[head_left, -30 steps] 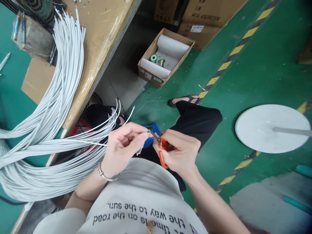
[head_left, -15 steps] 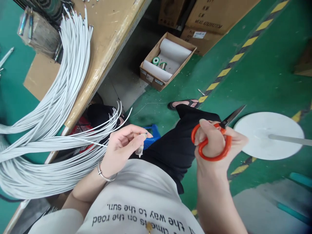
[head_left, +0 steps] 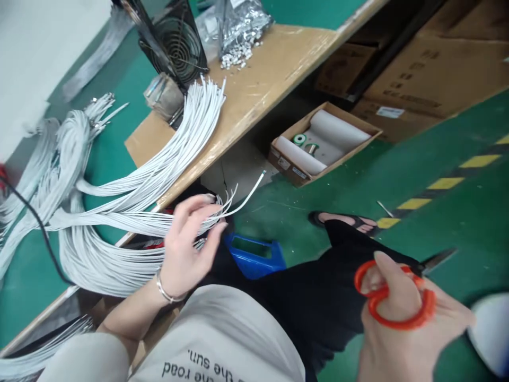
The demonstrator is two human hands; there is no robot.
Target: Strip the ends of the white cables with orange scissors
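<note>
My left hand [head_left: 191, 246] is beside the loose ends of a bundle of white cables [head_left: 139, 223] that hangs over the table edge. Its thumb and fingers are apart and curved around the cable ends, with no firm grip visible. One cable end [head_left: 256, 183] sticks out farther than the others. Off to the right, my right hand [head_left: 401, 302] holds a pair of scissors [head_left: 423, 313] by its orange handles, thumb over the loops. The dark blades point away to the upper right and look closed, though slightly blurred.
More white cables [head_left: 199, 122] lie on the table beside a black fan [head_left: 178, 53] and a heap of small white parts [head_left: 238, 53]. Below are a cardboard box [head_left: 296, 178] with solder spools and a blue bin [head_left: 254, 260]. A round white stool seat [head_left: 493, 331] stands right.
My left hand has opened from a pinch on a small whitish piece, no longer seen in it, and moved to the cable ends. The view has swung left; my right hand keeps the scissors.
</note>
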